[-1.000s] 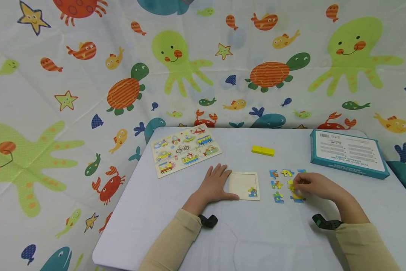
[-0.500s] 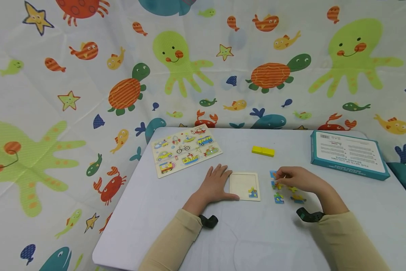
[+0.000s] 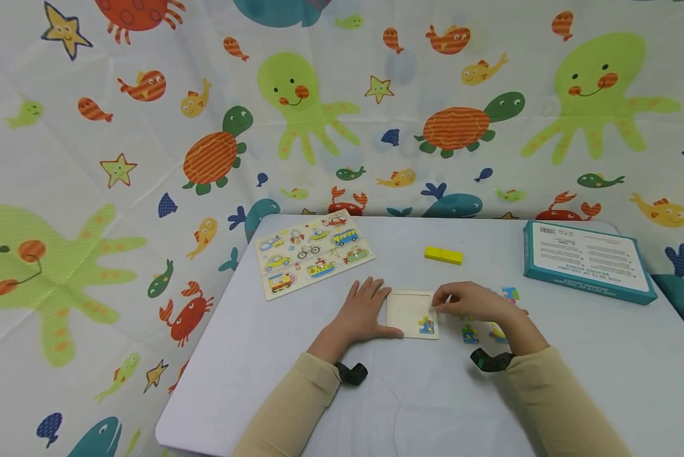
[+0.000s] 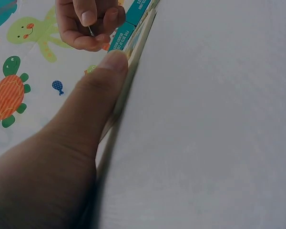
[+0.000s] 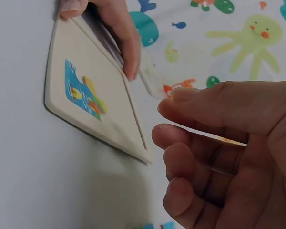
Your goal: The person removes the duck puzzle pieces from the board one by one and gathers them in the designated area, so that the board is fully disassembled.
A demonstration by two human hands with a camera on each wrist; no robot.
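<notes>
My left hand [image 3: 360, 312] lies with straight, spread fingers at the left side of a square wooden puzzle tray [image 3: 401, 311], its thumb on the near rim. One blue and yellow puzzle piece [image 3: 426, 325] sits in the tray's near right corner. Over the tray's right rim, my right hand [image 3: 479, 303] pinches a thin puzzle piece [image 4: 91, 31] between thumb and finger; only its edge shows in the left wrist view, its picture hidden. Loose pieces such as a blue and green one [image 3: 470, 334] lie right of the tray, partly covered by the right hand.
A wooden vehicle puzzle board [image 3: 313, 254] lies at the back left. Behind the loose pieces is a yellow block [image 3: 443, 255], and a teal box [image 3: 590, 260] rests at the back right. A sea-animal curtain [image 3: 342, 127] hangs behind the white table [image 3: 330, 406].
My right hand has moved left from the loose pieces to the tray's right rim, uncovering pieces at the right. The left hand and the tray have stayed in place.
</notes>
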